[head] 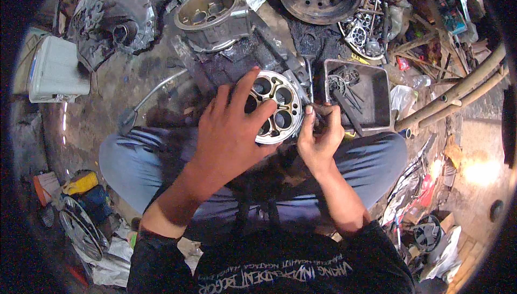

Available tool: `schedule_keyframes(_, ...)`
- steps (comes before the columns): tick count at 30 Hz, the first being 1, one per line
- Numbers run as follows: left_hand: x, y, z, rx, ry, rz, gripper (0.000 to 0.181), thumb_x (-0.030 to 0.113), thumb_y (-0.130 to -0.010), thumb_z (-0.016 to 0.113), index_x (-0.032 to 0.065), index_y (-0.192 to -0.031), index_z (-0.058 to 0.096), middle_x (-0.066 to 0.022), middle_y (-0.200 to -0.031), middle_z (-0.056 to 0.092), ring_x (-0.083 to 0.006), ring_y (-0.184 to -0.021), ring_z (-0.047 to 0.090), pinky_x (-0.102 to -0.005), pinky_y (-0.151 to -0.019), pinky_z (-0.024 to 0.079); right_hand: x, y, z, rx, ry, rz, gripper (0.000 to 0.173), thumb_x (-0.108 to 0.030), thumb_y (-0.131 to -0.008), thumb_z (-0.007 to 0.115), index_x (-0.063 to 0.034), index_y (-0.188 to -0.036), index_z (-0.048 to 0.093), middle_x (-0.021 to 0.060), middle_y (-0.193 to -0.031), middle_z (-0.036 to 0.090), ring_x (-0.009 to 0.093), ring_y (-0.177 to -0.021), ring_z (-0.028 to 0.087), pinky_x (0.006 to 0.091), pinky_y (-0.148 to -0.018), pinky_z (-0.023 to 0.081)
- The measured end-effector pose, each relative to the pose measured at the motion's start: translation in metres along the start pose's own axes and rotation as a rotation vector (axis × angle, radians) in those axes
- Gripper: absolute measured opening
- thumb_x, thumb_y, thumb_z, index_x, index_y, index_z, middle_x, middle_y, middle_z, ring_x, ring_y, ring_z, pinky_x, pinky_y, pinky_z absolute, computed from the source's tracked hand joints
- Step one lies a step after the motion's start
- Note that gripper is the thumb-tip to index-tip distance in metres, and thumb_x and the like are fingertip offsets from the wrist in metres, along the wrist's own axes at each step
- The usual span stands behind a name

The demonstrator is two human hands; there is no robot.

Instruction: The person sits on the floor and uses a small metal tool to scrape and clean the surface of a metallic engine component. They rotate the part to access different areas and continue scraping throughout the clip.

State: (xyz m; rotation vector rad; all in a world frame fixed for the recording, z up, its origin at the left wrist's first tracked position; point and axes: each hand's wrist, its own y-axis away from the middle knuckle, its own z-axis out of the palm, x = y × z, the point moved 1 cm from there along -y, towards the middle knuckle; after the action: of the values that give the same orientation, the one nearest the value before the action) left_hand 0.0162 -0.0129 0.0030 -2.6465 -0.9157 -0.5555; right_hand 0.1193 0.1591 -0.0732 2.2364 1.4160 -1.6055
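In the head view, my left hand (230, 120) is spread over a round metal part (288, 107) with several large bores. Its fingers wrap the left side, and the thumb lies across the face. My right hand (321, 132) is close to the part's right edge, its thumb and fingers pinched on a small dark object (319, 112). What that object is, and whether it touches the part, I cannot tell. Dark, greasy metalwork (242, 65) lies beyond the part, above my crossed legs.
A metal housing (246, 23) and a larger casing (137, 15) stand ahead, beside a steel wheel rim (319, 15). At right, a metal tub (377, 92) holds loose parts and a flat bar. Wooden poles (456, 92) jut in from the right. A whitish box (58, 69) sits left.
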Motion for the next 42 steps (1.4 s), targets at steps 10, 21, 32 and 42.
schedule_keyframes(10, -0.001, 0.0, 0.0, 0.001, 0.015, 0.002, 0.056, 0.034, -0.065, 0.093, 0.014, -0.113, 0.07, -0.0135, -0.162, 0.041, -0.0437, -0.132, 0.053, -0.052, -0.104, 0.051, 0.003, 0.006, -0.002, -0.058, 0.024, -0.103, 0.013, 0.004, -0.091, 0.07, 0.0016, -0.095, 0.058, 0.0182, -0.081, 0.065, 0.031, -0.068, 0.066, 0.0396, -0.064, 0.051)
schedule_keyframes(21, -0.001, 0.0, 0.0, -0.001, -0.011, 0.009, 0.055, 0.034, -0.066, 0.092, 0.0135, -0.112, 0.07, -0.0138, -0.162, 0.041, -0.0435, -0.128, 0.054, -0.0518, -0.103, 0.052, 0.001, 0.008, -0.002, -0.051, 0.012, -0.086, 0.014, 0.006, -0.09, 0.069, 0.0019, -0.096, 0.057, 0.0192, -0.082, 0.066, 0.036, -0.07, 0.068, 0.0417, -0.065, 0.052)
schedule_keyframes(32, -0.003, 0.001, 0.002, 0.035, -0.036, 0.04, 0.059, 0.033, -0.063, 0.092, 0.0193, -0.116, 0.07, -0.0128, -0.156, 0.044, -0.0392, -0.124, 0.054, -0.0492, -0.095, 0.055, -0.002, 0.0, -0.001, -0.05, 0.009, -0.077, 0.015, 0.005, -0.09, 0.069, 0.002, -0.099, 0.057, 0.0196, -0.082, 0.066, 0.037, -0.069, 0.068, 0.0423, -0.063, 0.052)
schedule_keyframes(42, -0.003, 0.0, 0.003, 0.039, -0.051, 0.03, 0.06, 0.033, -0.063, 0.092, 0.0194, -0.117, 0.069, -0.0115, -0.158, 0.042, -0.0404, -0.125, 0.054, -0.0511, -0.095, 0.055, -0.008, 0.0, -0.002, -0.068, 0.0, -0.01, 0.014, 0.007, -0.09, 0.069, 0.0019, -0.092, 0.056, 0.0198, -0.078, 0.065, 0.038, -0.068, 0.067, 0.0416, -0.062, 0.051)
